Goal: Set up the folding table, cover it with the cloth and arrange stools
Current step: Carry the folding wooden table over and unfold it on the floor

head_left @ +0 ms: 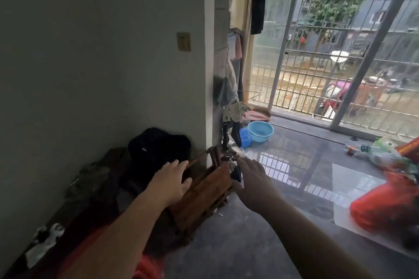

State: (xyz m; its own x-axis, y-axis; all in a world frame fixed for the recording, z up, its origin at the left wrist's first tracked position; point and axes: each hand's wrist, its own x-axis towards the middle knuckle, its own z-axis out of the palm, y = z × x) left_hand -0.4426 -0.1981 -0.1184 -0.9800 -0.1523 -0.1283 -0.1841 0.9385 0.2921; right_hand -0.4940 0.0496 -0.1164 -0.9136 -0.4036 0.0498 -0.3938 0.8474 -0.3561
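Left hand [173, 180] open, fingers straight and close together, palm down over the upper left edge of the folded table [201, 197]; touching or just above it, cannot tell. Nothing gripped. Right hand [252, 178] open too, fingers spread, just beside the table's right edge, thumb near the wood, holding nothing.

Between the two hands, the table: brown slatted wood, folded flat, tilted, lying at the foot of the wall corner [209, 75] with its far end up near that corner. Left of it, against the wall, a dark heap of clothes [158, 149], with more dark cloth nearer. Higher on the wall, a socket [183, 41]. Farther off and to the right, past the corner, a blue basin [260, 131] on the glossy floor [283, 176]. Near, at far right, a red bag [383, 206]. Beyond all this, a barred window [317, 56] with a street outside.
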